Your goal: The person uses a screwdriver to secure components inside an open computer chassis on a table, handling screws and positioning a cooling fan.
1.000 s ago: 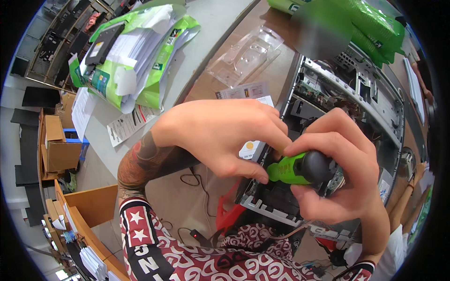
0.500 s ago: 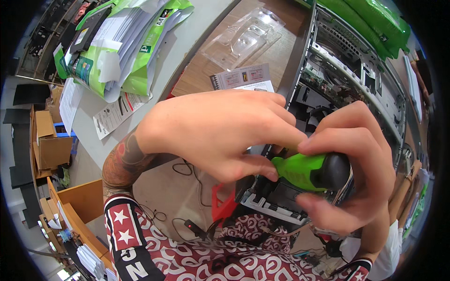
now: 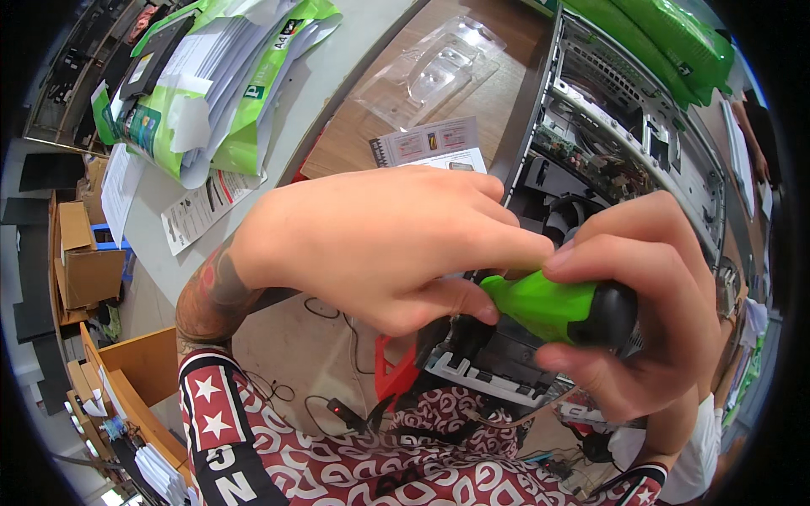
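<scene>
A bright green screwdriver handle (image 3: pixel 544 308) with a black end is held between my two hands, above an opened computer case (image 3: pixel 629 139). My right hand (image 3: pixel 662 295) curls its fingers and thumb around the handle near the black end. The left hand (image 3: pixel 380 244) pinches at the narrow front of the handle with thumb and forefinger. My left hand hides the tool's shaft and tip, so what they touch cannot be seen. Inside the case, a circuit board (image 3: pixel 569 148) and dark cables (image 3: pixel 565 211) show beyond the fingers.
On the left, a grey table (image 3: pixel 312 110) carries torn green paper packs (image 3: pixel 202 101). Clear plastic packaging (image 3: pixel 434 72) and a printed card (image 3: pixel 430 143) lie on a wooden surface. Green packs (image 3: pixel 654 42) sit at the far right. A power strip (image 3: pixel 342 413) and cables are below.
The green handle appears turned slightly, with my right fingers shifted around its black end. The left hand keeps its pinch. The whole view has moved a little.
</scene>
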The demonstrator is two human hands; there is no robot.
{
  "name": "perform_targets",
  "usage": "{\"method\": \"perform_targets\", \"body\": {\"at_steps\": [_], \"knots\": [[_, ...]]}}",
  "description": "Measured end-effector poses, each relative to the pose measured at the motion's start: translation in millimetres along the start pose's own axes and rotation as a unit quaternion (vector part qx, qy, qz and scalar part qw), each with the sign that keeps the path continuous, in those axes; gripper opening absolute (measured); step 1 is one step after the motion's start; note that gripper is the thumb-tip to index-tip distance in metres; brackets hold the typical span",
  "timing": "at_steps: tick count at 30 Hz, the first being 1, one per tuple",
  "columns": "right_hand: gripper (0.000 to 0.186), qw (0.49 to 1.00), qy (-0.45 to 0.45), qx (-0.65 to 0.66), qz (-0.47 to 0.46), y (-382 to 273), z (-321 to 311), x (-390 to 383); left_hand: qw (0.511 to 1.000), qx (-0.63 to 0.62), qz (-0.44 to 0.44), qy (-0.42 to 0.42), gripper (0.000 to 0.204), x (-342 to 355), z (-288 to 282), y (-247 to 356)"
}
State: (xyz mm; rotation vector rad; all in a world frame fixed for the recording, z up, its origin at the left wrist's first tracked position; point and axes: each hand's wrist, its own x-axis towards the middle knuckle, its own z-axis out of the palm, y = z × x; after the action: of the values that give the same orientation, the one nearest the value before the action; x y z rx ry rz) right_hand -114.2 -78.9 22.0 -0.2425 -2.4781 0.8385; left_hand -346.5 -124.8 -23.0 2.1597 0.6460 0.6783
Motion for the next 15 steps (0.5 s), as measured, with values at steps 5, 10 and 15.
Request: {"method": "perform_targets", "body": {"at_steps": [5,10,15], "knots": [[0.048,0.999,0.006,0.022,-0.024,4.7,5.0,-0.9,1.0,0.016,-0.001,0.005,0.036,0.2,2.9,-2.4],[0.048,1.0,-0.009,-0.023,0.0,-7.7,1.1,0.8,1.0,0.013,0.004,0.019,0.036,-0.9,5.0,-3.7],[0.049,0.996,0.088,-0.023,0.012,-8.7,15.7,-9.9,1.0,0.022,-0.002,0.003,0.037,1.0,2.0,-2.0]]}}
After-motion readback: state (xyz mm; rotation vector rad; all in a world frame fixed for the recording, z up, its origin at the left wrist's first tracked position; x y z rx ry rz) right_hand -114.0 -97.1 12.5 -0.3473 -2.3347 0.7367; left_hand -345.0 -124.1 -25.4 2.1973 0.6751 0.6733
